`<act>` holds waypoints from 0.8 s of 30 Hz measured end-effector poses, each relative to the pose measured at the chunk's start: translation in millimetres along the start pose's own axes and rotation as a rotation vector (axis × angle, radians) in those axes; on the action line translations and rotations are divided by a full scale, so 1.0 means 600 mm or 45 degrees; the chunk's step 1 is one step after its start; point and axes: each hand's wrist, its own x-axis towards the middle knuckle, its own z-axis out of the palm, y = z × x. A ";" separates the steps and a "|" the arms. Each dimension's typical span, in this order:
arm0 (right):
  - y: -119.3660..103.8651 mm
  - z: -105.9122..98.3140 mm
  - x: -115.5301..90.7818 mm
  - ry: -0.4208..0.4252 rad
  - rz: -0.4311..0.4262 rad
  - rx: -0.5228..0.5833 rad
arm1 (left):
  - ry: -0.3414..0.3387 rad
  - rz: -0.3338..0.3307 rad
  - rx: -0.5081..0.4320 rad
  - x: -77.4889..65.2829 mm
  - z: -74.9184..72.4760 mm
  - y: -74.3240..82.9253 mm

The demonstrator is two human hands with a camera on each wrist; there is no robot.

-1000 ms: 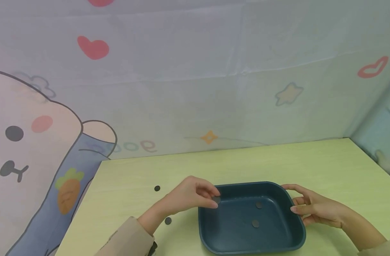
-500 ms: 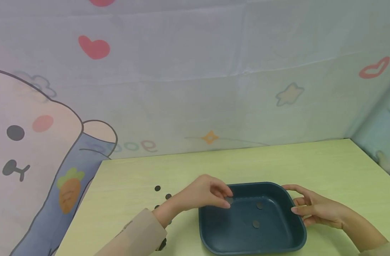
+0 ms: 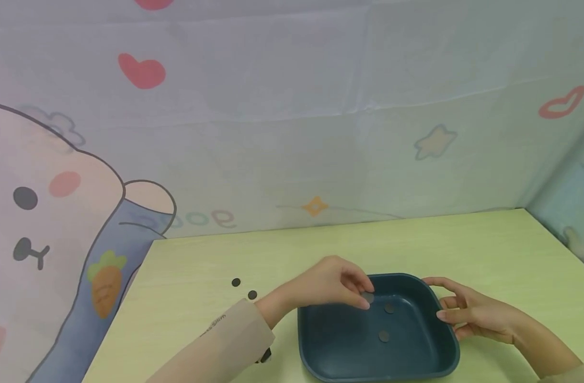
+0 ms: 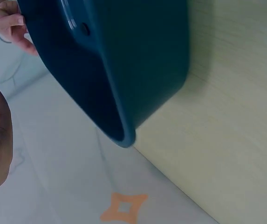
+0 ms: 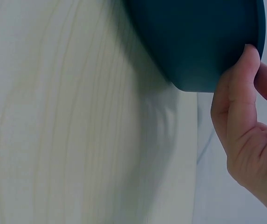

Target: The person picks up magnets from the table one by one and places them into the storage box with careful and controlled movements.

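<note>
1. The left hand (image 3: 337,282) pinches a grey disc (image 3: 368,298) between thumb and fingers, holding it over the tray (image 3: 339,340).
2. The right hand (image 3: 474,314) grips the tray at its right end, thumb at the rim and fingers against the outer wall.
3. The tray, dark blue with rounded corners, is on the near part of the table (image 3: 464,239), between the two hands.
4. Two more discs lie apart on the tray's floor: a far disc (image 3: 389,308) and a near disc (image 3: 384,336), both right of its middle.
5. Left of the tray, two dark discs (image 3: 252,294) lie on the table, near each other.
6. Something dark (image 3: 266,355) shows beside the left sleeve (image 3: 224,340); it is partly covered, so I cannot tell what it is.
7. Behind the table hangs a pale cloth (image 3: 292,133) printed with a bear (image 3: 38,213), hearts (image 3: 143,72) and a star (image 3: 435,142).
</note>
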 end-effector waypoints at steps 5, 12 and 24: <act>0.000 0.001 0.000 0.007 0.003 -0.010 | -0.034 0.022 0.020 0.020 0.012 0.007; -0.002 0.002 -0.001 0.004 0.013 -0.017 | -0.088 0.064 -0.013 0.044 0.029 0.016; -0.003 0.002 -0.002 -0.004 0.014 0.003 | -0.177 0.029 -0.043 0.067 0.056 0.035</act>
